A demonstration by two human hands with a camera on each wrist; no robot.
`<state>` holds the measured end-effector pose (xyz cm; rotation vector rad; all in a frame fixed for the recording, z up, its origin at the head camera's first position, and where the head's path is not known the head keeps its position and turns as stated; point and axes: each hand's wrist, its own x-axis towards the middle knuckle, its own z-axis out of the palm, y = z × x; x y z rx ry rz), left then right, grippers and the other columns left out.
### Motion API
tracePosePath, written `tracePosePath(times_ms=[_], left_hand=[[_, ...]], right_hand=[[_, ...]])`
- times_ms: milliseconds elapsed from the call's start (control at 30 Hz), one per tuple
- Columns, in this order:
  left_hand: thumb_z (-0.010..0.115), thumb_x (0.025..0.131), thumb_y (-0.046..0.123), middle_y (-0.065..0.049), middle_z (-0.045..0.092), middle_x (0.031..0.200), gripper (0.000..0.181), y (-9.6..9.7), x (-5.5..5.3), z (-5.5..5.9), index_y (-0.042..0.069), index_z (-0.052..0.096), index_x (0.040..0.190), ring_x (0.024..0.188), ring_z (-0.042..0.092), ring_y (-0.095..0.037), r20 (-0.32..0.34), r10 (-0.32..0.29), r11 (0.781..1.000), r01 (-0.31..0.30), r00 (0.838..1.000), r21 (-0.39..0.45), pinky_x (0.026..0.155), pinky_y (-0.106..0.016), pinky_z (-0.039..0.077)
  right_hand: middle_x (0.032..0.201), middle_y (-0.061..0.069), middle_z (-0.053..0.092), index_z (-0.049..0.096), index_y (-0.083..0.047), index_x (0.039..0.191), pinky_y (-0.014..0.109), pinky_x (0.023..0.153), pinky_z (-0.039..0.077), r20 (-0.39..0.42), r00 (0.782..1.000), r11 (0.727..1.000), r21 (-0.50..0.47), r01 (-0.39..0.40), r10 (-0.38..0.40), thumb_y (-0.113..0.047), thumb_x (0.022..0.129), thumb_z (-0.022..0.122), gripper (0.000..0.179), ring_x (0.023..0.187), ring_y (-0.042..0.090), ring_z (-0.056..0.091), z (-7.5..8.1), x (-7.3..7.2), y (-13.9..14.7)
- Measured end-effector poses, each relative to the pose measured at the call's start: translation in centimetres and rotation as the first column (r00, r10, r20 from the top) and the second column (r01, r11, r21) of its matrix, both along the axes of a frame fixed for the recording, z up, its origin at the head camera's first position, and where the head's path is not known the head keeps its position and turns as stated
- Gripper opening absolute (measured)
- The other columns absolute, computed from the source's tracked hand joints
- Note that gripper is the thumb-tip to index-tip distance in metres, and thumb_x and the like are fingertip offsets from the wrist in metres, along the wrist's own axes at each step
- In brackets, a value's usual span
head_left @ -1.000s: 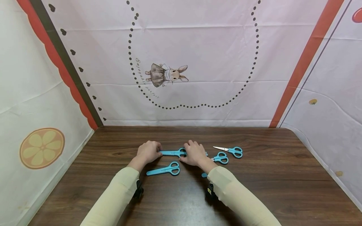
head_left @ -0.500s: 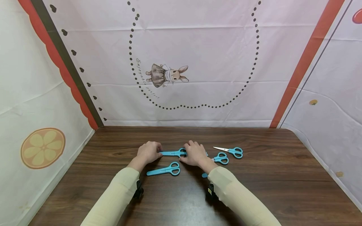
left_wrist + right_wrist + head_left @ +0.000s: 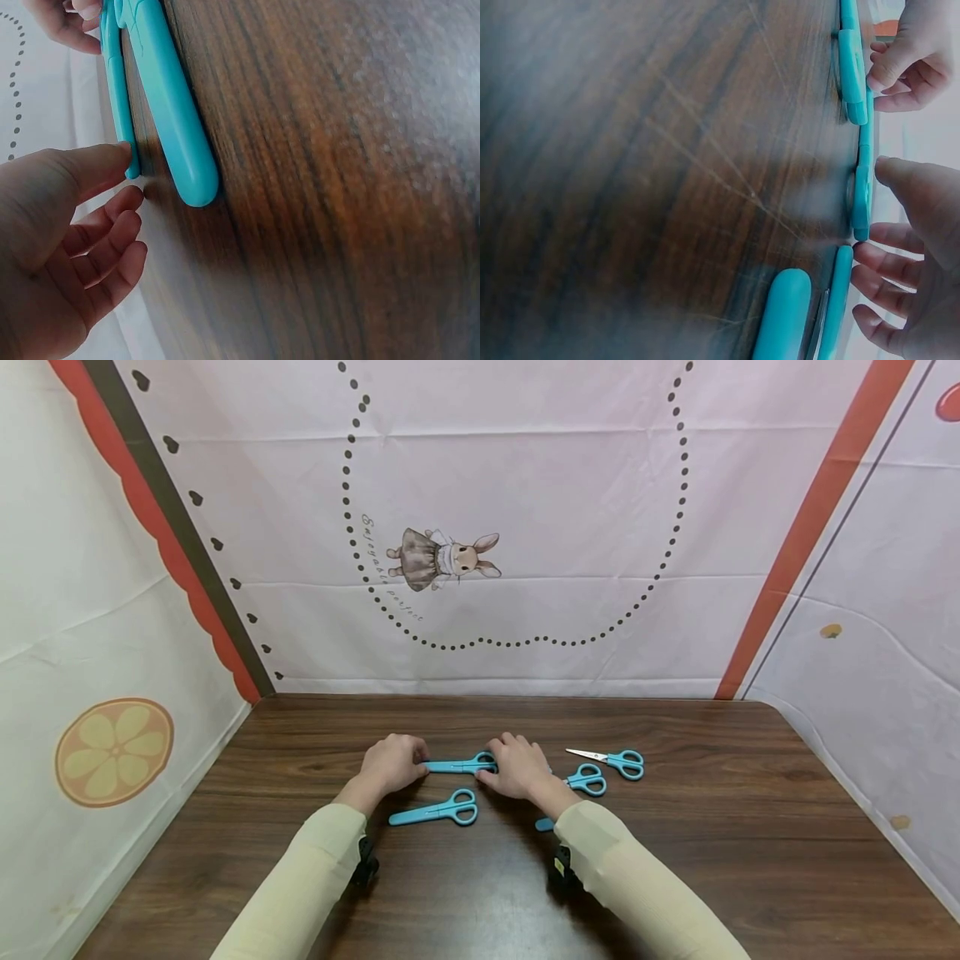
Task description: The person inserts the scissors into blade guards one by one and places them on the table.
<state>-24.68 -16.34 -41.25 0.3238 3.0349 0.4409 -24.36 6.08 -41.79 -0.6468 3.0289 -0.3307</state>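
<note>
A pair of light-blue scissors [image 3: 450, 767] lies on the table, its blades in a blue sheath. My left hand [image 3: 392, 762] pinches the sheath tip; in the left wrist view its thumb [image 3: 116, 156] presses there, the other fingers loosely bent. At the other end my right hand [image 3: 517, 766] holds the handle loops, with its thumb [image 3: 900, 176] on the near side and the fingers spread beyond them. Nearer me lies a second pair of sheathed scissors [image 3: 432, 812], which neither hand touches. The right hand covers part of the handle.
To the right lie bare-bladed scissors [image 3: 625, 765] and another pair of scissors [image 3: 587, 779], its blades mostly behind the right hand. A blue sheath end [image 3: 543, 824] shows under the right forearm. A patterned cloth [image 3: 585, 527] rises behind the wooden table [image 3: 720, 860].
Hardly anything differs. Both hands stay at the two ends of the same sheathed scissors, with only a very slight shift of the wrists.
</note>
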Motion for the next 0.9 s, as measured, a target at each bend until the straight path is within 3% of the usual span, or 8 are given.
tracePosePath(times_ms=[533,900], left_hand=[[0.067,0.084,0.022,0.004,0.06,0.079,0.008,-0.4,-0.1,0.2,0.018,0.068,0.091,0.062,0.053,-0.011,-0.052,-0.021,1.0,0.022,0.998,0.022,0.053,-0.029,0.042],[0.067,0.083,0.022,0.005,0.059,0.078,0.006,-0.3,0.4,-0.1,0.02,0.068,0.088,0.061,0.051,-0.009,-0.12,-0.038,0.998,0.043,0.992,0.036,0.052,-0.027,0.041]], right_hand=[[0.121,0.009,0.056,0.054,-0.013,0.126,0.048,0.09,0.041,-0.013,1.0,1.0,-0.02,-0.011,0.011,-0.041,0.091,0.053,0.044,0.111,0.03,0.051,0.6,0.3,0.2],[0.106,0.006,0.06,0.06,-0.011,0.117,0.04,0.076,0.046,-0.111,0.993,0.997,-0.067,-0.049,0.042,-0.031,0.093,0.053,0.031,0.096,0.025,0.056,1.2,0.9,0.7]])
